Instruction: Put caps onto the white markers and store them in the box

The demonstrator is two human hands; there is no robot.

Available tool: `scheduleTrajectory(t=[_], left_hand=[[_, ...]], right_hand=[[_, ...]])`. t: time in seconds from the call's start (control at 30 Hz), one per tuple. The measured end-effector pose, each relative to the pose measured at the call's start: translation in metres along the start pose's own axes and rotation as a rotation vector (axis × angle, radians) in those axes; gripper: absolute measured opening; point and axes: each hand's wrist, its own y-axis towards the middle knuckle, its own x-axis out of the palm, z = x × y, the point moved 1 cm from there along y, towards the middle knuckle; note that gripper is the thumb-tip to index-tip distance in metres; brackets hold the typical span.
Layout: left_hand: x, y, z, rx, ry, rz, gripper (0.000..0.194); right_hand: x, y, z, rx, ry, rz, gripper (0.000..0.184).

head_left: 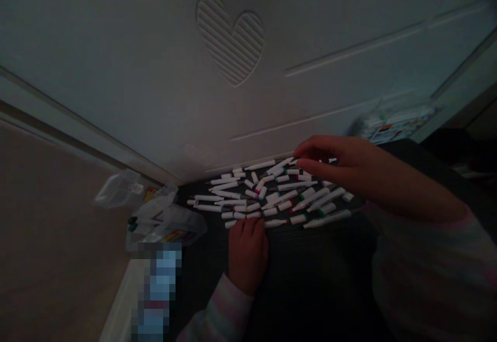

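Many white markers and loose white caps with coloured bands lie scattered over a dark tabletop. At the near edge of the pile is my left hand, palm down, fingers bent and close together against a row of caps. Its fingertips are hidden, so what they hold, if anything, does not show. Above the far right part of the pile reaches my right hand. Its thumb and fingers are apart, with the tips close over a white marker; no held thing shows between them.
A pale panel with a heart relief rises behind the pile. Left stands a clear plastic box with its lid raised. A clear plastic package lies at the far right. The scene is dim.
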Motion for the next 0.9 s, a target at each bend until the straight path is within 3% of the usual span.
scheduleTrajectory(t=[0.4,0.67,0.9], left_hand=[[0.004,0.0,0.002,-0.052,-0.126,0.002,0.028],[0.004,0.002,0.002,-0.043,-0.148,-0.03,0.027],[0.004,0.001,0.002,-0.036,-0.184,-0.015,0.025]], right_hand=[[0.012,0.013,0.02,0.019,-0.073,0.005,0.024],[0.048,0.038,0.053,0.084,-0.271,-0.058,0.029],[0.054,0.038,0.049,0.078,-0.326,-0.112,0.032]])
